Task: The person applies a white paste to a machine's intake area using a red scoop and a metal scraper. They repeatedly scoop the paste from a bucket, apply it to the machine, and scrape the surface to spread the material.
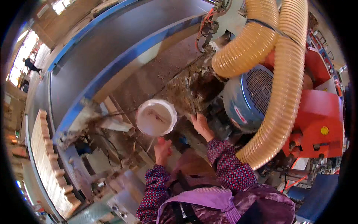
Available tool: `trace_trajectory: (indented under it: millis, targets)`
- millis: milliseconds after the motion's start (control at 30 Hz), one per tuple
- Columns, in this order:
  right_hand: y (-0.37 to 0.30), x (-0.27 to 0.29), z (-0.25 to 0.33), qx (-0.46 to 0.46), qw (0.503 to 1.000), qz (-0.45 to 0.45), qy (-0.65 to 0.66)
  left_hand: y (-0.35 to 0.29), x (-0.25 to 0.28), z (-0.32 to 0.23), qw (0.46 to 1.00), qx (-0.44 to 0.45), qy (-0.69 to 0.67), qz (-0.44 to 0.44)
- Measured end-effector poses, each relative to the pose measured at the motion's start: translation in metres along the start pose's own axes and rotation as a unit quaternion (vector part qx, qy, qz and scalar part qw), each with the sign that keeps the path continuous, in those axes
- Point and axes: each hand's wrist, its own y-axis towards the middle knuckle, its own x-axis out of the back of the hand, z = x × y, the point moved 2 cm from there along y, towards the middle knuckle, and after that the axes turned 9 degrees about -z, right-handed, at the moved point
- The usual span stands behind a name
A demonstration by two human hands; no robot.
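Observation:
A round white bucket is in front of me, its inside coated with pale residue and a brownish patch. My left hand is closed at its near rim, with something red showing at the fingers; the exact grip is partly hidden. Farther right, my right hand is closed around a thin, dark stick-like tool. The tool points away from me toward a heap of dusty, brownish debris, where its far end is hard to make out.
A blue-edged conveyor with a dark belt curves along the left and back. Beside my right arm stand a blue motor with a mesh cover, thick yellow ribbed hoses and a red machine. Stacked boards lie left; a distant person is beyond.

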Motion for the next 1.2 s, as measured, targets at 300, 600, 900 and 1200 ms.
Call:
trace_trajectory:
  millis: [300, 600, 900, 1200]
  targets:
    - [0.130, -0.098, -0.087, -0.138, 0.990, 0.033, 0.005, 0.163, -0.063, -0.032, 0.983, 0.028, 0.167, 0.071]
    - [0.181, -0.160, -0.119, -0.013, 0.978, -0.013, -0.207, 0.282, -0.130, -0.027, 0.988, -0.047, 0.104, 0.103]
    - [0.206, -0.136, -0.078, -0.234, 0.969, 0.081, -0.009, 0.270, -0.155, -0.034, 0.967, 0.181, 0.173, 0.051]
    - [0.198, -0.109, -0.148, -0.212, 0.970, -0.013, -0.116, 0.287, -0.186, 0.021, 0.971, 0.177, 0.100, 0.125]
